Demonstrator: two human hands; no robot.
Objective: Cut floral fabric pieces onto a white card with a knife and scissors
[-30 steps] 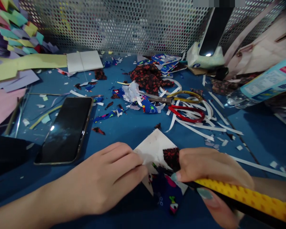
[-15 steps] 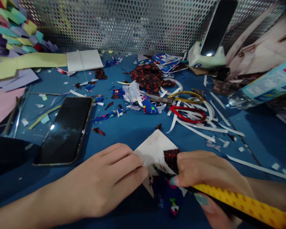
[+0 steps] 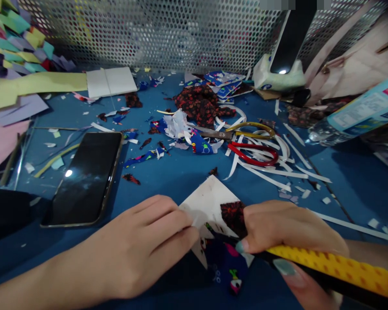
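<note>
My left hand (image 3: pixel 148 243) is closed, its fingertips pinching the left edge of a square white card (image 3: pixel 210 193). A dark blue patterned fabric piece (image 3: pixel 226 262) lies at the card's lower part, and a dark red-and-black fabric scrap (image 3: pixel 233 215) at its right. My right hand (image 3: pixel 287 232) grips a long tool with a bumpy yellow and black handle (image 3: pixel 336 269). The tool's dark narrow front end points left over the card beside the blue fabric. What kind of tool it is, I cannot tell. My right fingers hide part of the card's right side.
Scissors (image 3: pixel 252 148) with red and yellow handles lie among white paper strips beyond the card. A phone (image 3: pixel 84 178) lies at left. Fabric scraps (image 3: pixel 203 105) spread toward the perforated metal panel (image 3: pixel 142 38). A bottle (image 3: pixel 358 112) leans in at right, near another propped-up phone (image 3: pixel 289 43).
My right hand and the tool have shifted slightly right. My left hand still holds the card in nearly the same place. The view has turned very slightly.
</note>
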